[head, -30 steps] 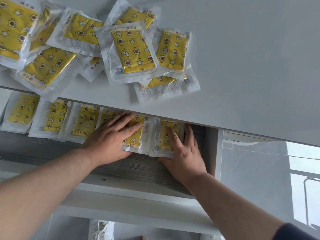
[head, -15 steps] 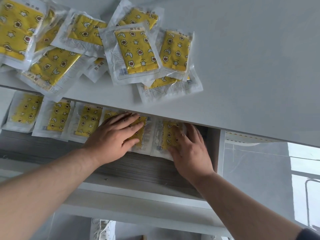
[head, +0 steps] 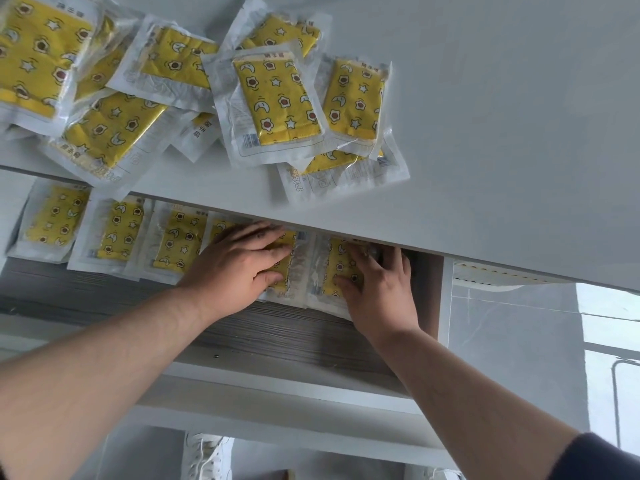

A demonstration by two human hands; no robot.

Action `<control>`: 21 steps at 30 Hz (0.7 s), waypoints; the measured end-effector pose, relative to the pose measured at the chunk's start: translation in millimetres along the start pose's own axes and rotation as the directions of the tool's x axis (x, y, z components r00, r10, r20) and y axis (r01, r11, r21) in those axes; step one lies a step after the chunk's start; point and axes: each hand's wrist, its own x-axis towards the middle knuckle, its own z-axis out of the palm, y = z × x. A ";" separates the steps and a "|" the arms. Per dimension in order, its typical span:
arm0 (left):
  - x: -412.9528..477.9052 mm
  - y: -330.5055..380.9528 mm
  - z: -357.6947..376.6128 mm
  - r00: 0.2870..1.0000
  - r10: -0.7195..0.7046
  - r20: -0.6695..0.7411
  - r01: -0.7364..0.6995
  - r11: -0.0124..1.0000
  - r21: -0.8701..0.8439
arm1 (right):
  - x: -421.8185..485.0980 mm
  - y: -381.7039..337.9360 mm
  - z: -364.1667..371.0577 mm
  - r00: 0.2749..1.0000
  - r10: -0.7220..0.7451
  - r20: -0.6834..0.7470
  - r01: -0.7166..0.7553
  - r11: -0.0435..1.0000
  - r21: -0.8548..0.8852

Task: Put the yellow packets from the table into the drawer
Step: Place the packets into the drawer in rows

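Observation:
Several yellow packets in clear wrappers lie in a loose overlapping pile (head: pixel 277 102) on the white table (head: pixel 502 133). Below the table edge the drawer (head: pixel 294 334) stands pulled out, with a row of yellow packets (head: pixel 117 233) laid side by side along its back. My left hand (head: pixel 239 268) lies flat, fingers spread, on one packet in that row. My right hand (head: pixel 377 289) presses flat on the rightmost packet (head: pixel 337 265), its fingertips reaching under the table edge. Neither hand grips anything.
The drawer has a grey wood-grain floor, a white front rail (head: pixel 277 403) and a right side wall (head: pixel 445 299). White shoes (head: pixel 207 455) show on the floor below. A tiled floor and a metal frame (head: pixel 616 393) are at the right.
Both hands have slid slightly further into the drawer, pushing the two right-hand packets back under the table edge. The pile on the table has not moved.

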 end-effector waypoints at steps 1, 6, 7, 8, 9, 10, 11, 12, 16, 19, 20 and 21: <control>0.2 0.1 -0.1 1.000 -0.006 0.004 0.006 1.000 -0.002 | 0.6 -0.1 0.2 1.000 0.002 0.003 -0.002 1.000 0.000; 2.6 2.8 -1.7 0.999 -0.036 0.030 0.037 0.999 -0.024 | 3.0 -3.1 -2.4 0.999 0.035 0.021 -0.036 0.998 0.058; 2.8 3.5 -2.5 0.999 -0.038 0.035 0.039 0.999 -0.024 | 3.5 -3.1 -2.8 0.999 0.039 0.028 -0.041 0.997 0.060; 2.7 4.1 -3.1 0.998 -0.039 0.041 0.040 0.999 -0.026 | 3.8 -3.4 -3.8 0.999 0.040 0.035 -0.042 0.997 0.059; 2.3 4.6 -3.8 0.998 -0.038 0.047 0.040 0.999 -0.028 | 4.0 -3.4 -4.9 0.998 0.044 0.045 -0.046 0.997 0.059; 1.8 4.8 -4.4 0.998 -0.035 0.050 0.036 0.999 -0.028 | 4.1 -3.3 -5.7 0.997 0.048 0.055 -0.051 0.997 0.060; 1.5 4.5 -5.0 0.998 -0.030 0.052 0.031 0.999 -0.025 | 3.9 -3.0 -6.7 0.997 0.051 0.064 -0.055 0.996 0.067; 0.9 4.2 -6.0 0.998 -0.027 0.049 0.028 0.999 -0.023 | 3.4 -2.8 -7.5 0.996 0.053 0.071 -0.059 0.995 0.074; -2.1 8.3 -15.8 0.998 -0.048 0.032 0.048 0.999 -0.017 | -2.3 -2.1 -10.5 0.997 0.046 0.060 -0.051 0.994 0.095; -9.8 18.6 -26.7 0.997 -0.063 0.041 0.063 0.998 -0.006 | -14.5 -4.8 -16.8 0.999 0.024 0.040 -0.027 0.996 0.089; -15.5 21.7 -30.7 0.996 -0.074 0.048 0.075 0.997 -0.018 | -21.6 -6.7 -20.5 0.998 0.018 0.058 -0.022 0.996 0.081; -22.1 24.6 -35.5 0.994 -0.097 0.050 0.100 0.994 -0.048 | -29.0 -9.7 -25.8 0.996 0.011 0.084 -0.017 0.997 0.070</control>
